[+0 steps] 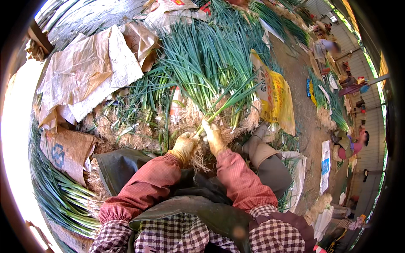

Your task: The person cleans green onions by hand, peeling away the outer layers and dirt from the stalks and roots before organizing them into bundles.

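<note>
Brown ground (301,84) runs along the right of the shed; a broad heap of green onions (202,55) spreads on the far side, beside a yellow sack (282,95). At the heap's near edge, the gloved left hand (184,146) and right hand (214,137) have fingers curled round a green onion stalk (220,110). Uneven pulling could snap it; its leaves, overlapping the heap, might snag and tear.

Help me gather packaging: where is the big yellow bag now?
In the head view, the big yellow bag lies right of centre, beside the large green onion pile, above and right of the right hand.
</note>
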The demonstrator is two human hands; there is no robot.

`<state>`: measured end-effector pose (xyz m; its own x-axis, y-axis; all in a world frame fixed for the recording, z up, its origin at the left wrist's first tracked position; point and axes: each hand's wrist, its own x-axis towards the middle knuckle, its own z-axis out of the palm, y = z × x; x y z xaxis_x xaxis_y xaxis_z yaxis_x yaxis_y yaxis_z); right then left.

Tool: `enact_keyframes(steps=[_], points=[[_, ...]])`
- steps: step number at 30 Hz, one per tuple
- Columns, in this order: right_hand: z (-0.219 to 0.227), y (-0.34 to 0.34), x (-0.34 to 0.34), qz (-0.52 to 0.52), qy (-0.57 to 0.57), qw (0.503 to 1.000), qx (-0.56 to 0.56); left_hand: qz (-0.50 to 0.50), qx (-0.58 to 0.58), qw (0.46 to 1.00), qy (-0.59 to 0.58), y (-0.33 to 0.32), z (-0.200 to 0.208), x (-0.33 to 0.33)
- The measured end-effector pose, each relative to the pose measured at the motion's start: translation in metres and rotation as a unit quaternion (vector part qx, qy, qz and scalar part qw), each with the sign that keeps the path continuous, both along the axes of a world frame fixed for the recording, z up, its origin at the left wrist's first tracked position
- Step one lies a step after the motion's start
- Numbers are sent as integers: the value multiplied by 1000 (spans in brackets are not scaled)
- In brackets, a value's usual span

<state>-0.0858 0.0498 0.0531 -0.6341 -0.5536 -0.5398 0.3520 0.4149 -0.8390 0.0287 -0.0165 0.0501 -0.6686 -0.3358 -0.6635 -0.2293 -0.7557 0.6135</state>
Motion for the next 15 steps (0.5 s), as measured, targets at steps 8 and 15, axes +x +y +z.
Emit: enact_keyframes(steps=[8, 15], points=[[19, -5, 26, 21, 223, 968, -110, 135, -29, 987, 80, 37, 28, 27], [-38, 77, 45, 442, 264, 844, 148, 192, -143, 971, 15, 27, -14, 10]])
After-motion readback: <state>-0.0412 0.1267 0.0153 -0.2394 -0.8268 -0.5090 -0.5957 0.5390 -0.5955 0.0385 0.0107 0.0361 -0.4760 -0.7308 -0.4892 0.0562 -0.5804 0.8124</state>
